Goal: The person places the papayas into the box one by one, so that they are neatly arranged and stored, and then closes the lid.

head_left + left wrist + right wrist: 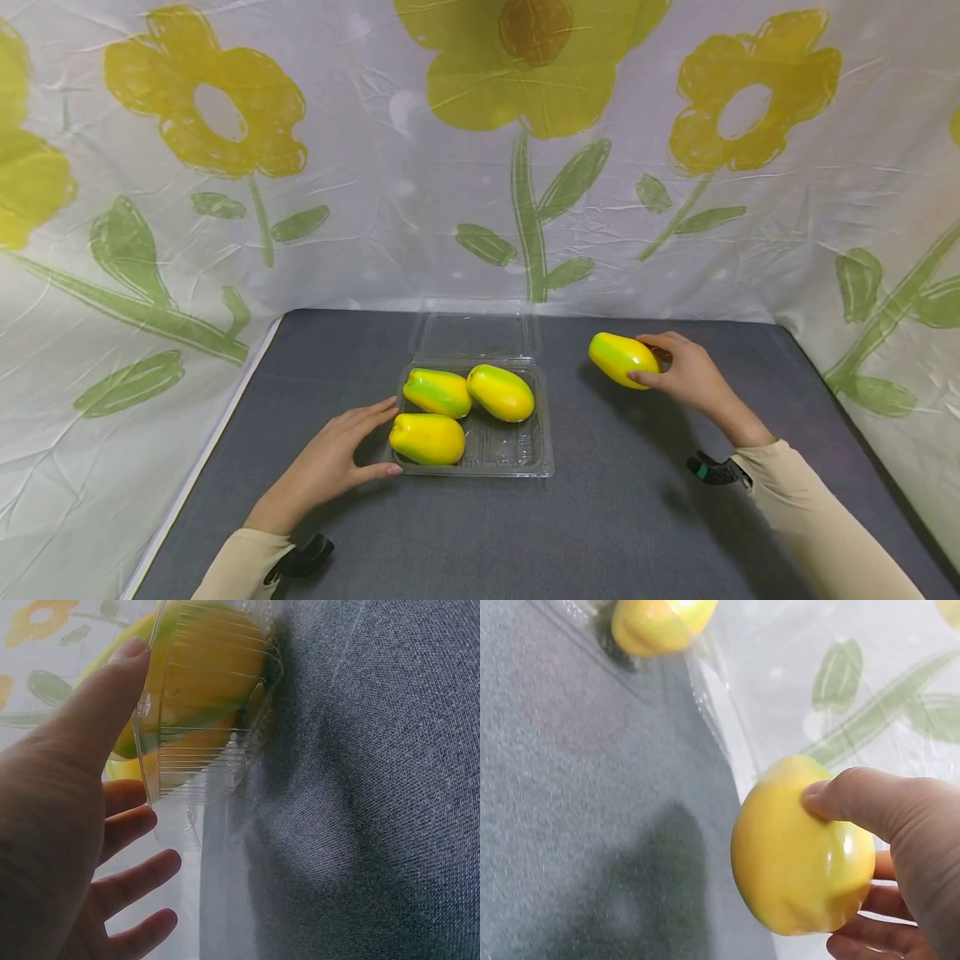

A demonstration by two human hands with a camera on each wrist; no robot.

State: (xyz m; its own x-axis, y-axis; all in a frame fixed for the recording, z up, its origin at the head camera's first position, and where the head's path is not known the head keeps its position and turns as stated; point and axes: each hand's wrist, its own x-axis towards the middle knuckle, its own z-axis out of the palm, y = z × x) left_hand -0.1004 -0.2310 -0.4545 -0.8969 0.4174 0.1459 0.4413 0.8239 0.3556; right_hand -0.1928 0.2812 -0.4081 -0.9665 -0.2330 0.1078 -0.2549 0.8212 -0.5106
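Note:
My right hand [690,372] holds a yellow-green papaya [624,360] above the right part of the table, thumb on one side and fingers on the other. In the right wrist view the same papaya [799,855] shows smooth and glossy. A clear plastic clamshell box [517,454] stands with its lid [476,335] laid back, holding three more papayas: one at back left [437,393], one at back right [501,393] and one at front left [427,439]. My left hand [333,458] is at the box's left side, fingers spread and relaxed, thumb [112,697] right at the rim.
A dark grey cloth [600,517] covers the table. Behind and at both sides hangs a white curtain [375,208] printed with yellow flowers. Dark bands sit on both wrists, the left band [300,558] close over the cloth.

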